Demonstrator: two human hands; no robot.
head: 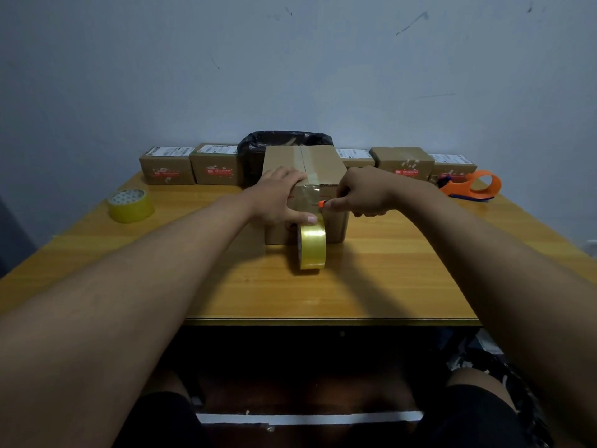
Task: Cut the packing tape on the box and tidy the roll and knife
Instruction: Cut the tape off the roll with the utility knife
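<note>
A brown cardboard box (319, 163) stands in the middle of the wooden table, with clear tape along its top seam and down its near face. A yellowish tape roll (311, 245) stands on edge against the box's near side, its strip still running up onto the box. My left hand (281, 195) lies flat over the box's near top edge, thumb pressing just above the roll. My right hand (361, 195) grips a knife with an orange tip (322, 204), held at the tape on the near face. The blade is too small to make out.
A second tape roll (130, 205) lies flat at the table's left. An orange tape dispenser (473, 185) sits at the right. Several small labelled boxes (213, 164) line the back edge, with a black-bagged bin (255, 150) behind the main box.
</note>
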